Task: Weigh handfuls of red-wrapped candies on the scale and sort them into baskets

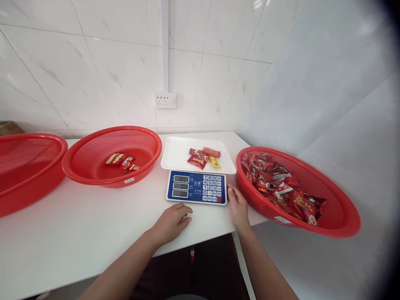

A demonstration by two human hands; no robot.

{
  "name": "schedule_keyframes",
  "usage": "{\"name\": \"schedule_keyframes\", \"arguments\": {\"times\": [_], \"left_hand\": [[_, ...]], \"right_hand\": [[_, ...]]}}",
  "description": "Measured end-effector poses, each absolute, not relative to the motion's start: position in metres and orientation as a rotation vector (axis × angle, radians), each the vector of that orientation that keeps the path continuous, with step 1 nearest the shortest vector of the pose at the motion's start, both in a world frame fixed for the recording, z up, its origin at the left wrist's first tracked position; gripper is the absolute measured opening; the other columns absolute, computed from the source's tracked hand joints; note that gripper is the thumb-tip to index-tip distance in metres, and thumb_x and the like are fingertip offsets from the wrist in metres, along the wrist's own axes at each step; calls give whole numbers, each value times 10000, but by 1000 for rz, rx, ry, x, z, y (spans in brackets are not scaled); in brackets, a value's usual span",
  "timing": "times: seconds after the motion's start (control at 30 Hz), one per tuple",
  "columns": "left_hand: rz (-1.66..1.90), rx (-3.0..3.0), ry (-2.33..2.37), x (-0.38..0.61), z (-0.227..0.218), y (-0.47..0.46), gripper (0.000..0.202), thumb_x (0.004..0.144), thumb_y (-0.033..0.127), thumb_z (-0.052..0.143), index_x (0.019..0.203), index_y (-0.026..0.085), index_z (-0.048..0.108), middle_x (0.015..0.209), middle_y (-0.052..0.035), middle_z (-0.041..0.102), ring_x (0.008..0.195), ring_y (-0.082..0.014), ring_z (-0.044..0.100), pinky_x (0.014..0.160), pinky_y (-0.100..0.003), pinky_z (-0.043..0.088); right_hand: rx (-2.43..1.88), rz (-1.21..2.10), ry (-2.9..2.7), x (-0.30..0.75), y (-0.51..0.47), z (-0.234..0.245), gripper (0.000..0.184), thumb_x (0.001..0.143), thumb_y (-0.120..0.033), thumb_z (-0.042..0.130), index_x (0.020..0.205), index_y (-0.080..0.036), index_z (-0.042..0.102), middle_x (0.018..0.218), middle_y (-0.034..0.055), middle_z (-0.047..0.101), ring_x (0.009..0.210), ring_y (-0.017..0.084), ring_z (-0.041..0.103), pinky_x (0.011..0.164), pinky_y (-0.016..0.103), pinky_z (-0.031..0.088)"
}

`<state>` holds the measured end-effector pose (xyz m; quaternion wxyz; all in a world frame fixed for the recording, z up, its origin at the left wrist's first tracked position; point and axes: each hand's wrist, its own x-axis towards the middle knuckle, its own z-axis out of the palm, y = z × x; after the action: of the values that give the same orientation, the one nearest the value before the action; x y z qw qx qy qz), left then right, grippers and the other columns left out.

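My left hand [171, 221] rests on the white table in front of a digital scale [196, 192]. Its fingers are loosely bent and a little apart, with nothing in them. Beside the scale's right edge is my right hand [238, 207], fingers stretched forward and apparently holding nothing; whether they touch the scale I cannot tell. The scale has a blue keypad panel with lit displays. On its white tray [175, 155] lie several small wrapped snacks [198, 155], mostly red, and a yellow packet [215, 161].
A red plastic basket [343, 212] full of red-wrapped snacks [281, 183] stands close on the right, reaching past the table edge. Left of the scale, another red basket [146, 139] holds several packets [120, 160]. A third red basket [34, 189] sits at far left. Behind is a tiled wall with a socket [165, 100].
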<state>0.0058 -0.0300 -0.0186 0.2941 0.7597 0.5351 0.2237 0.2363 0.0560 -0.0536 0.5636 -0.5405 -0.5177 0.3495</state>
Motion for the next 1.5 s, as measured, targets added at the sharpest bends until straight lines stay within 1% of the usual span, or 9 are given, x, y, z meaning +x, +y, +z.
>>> {"name": "schedule_keyframes", "arguments": {"times": [0.33,0.63,0.9,1.03,1.13,1.23,1.33,1.43,1.5], "left_hand": [[614,2030,1420,6,-16,-32,241,848,252,423,1026,234,584,988,-21,597,778,-153,569,710,-266,473],[635,1983,1433,6,-20,-29,237,845,267,424,1014,235,587,970,-23,596,742,-147,564,717,-282,474],[661,1968,1454,6,-23,-27,215,846,256,431,981,235,597,906,-19,617,711,-136,570,665,-254,476],[648,2012,1443,7,-21,-26,217,862,243,419,970,237,607,891,-16,642,776,-145,591,691,-245,478],[603,2049,1405,7,-11,-27,216,872,223,413,979,243,600,917,-8,656,804,-137,604,700,-227,483],[557,2231,1334,2,7,-23,212,876,203,410,980,239,591,881,-13,659,787,-140,608,685,-232,486],[641,2451,1348,-14,30,-9,210,884,194,408,1005,222,578,878,-36,656,788,-148,603,692,-246,488],[839,2593,1584,-44,51,9,200,885,180,429,1036,204,557,930,-57,645,836,-152,592,741,-257,482],[921,2657,1858,-71,65,17,188,879,193,454,1038,195,556,977,-70,628,902,-176,577,795,-292,468]], "right_hand": [[-1251,831,-1194,235,55,-50,474,772,-526,519,1050,-161,638,1103,110,642,1016,250,573,876,388,441],[-1252,842,-1201,238,59,-58,477,790,-508,509,1076,-139,610,1126,126,621,1029,244,567,895,395,429],[-1267,890,-1189,237,53,-49,455,793,-500,507,1072,-154,606,1133,116,624,1051,247,558,887,381,441],[-1291,946,-1167,236,51,-43,452,782,-510,511,1060,-168,611,1113,103,637,1019,245,577,847,362,468],[-1337,976,-1138,236,51,-41,468,765,-526,512,1050,-169,612,1091,102,648,1019,250,577,830,356,477],[-1402,994,-1119,237,53,-40,504,740,-549,513,1050,-164,610,1097,106,645,1066,264,548,837,354,471],[-1469,990,-1122,239,54,-41,532,719,-567,514,1053,-165,611,1108,99,639,1059,265,549,857,356,456],[-1517,999,-1123,241,55,-44,552,712,-586,508,1057,-168,609,1114,94,635,1045,263,555,860,354,446],[-1522,1014,-1122,242,56,-46,560,711,-594,507,1063,-170,607,1113,93,636,1037,262,560,840,347,452]]}}
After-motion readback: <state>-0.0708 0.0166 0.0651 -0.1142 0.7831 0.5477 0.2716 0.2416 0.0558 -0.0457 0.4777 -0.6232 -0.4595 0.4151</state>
